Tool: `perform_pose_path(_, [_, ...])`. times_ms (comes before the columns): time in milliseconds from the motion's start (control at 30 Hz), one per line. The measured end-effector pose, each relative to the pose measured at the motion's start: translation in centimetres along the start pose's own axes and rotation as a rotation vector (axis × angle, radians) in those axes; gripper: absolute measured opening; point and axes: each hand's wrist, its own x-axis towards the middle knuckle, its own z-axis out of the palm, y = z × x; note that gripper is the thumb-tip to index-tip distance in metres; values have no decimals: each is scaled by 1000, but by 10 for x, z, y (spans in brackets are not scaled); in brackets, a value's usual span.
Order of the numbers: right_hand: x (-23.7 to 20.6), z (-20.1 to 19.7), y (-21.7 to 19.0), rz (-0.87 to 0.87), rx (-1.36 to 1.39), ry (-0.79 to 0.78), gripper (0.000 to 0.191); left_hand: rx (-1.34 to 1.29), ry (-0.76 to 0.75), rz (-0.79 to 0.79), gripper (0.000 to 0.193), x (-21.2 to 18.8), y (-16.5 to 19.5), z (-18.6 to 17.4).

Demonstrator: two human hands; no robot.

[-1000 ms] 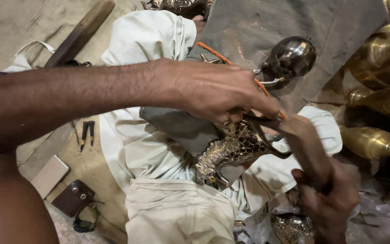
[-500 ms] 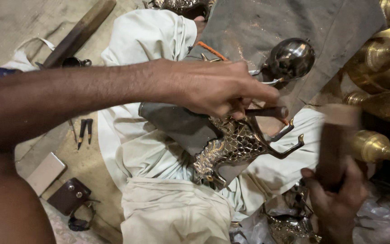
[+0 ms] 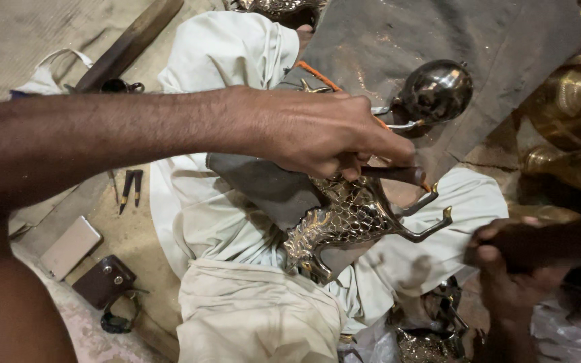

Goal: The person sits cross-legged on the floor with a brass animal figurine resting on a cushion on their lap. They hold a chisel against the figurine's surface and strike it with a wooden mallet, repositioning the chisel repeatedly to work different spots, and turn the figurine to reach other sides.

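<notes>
My left hand (image 3: 317,131) reaches across from the left and grips a thin dark metal punch (image 3: 391,175), its tip pressed onto a scaly, fish-like brass casting (image 3: 344,222). The casting rests on a grey block (image 3: 263,188) between my legs in pale cloth (image 3: 250,316). My right hand (image 3: 512,269) sits low at the right, closed round a dark wooden hammer handle (image 3: 553,242); the hammer's head is out of view.
A shiny round brass ornament (image 3: 435,91) lies on a grey sheet (image 3: 398,40) behind. Brass vessels (image 3: 573,107) crowd the right edge. On the floor at left lie a small brown pouch (image 3: 102,282), a flat pale block (image 3: 70,247), small tools (image 3: 128,189) and a wooden bar (image 3: 129,44).
My right hand with the hammer has swung away from the punch, out to the right and down. My left hand and the casting have stayed in place.
</notes>
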Motion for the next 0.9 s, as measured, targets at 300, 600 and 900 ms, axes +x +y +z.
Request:
perform_pose_path(300, [-23,-55,52,-109,-701,-235,34,16,-21,-45,50,3,4,3])
perform_pose_path(600, [-25,-36,34,-108,-847,-96,55,-33,-45,-64,56,3,7,2])
perform_pose_path(900, [-30,-28,33,-2,-122,-38,48,-53,-55,-69,50,4,6,6])
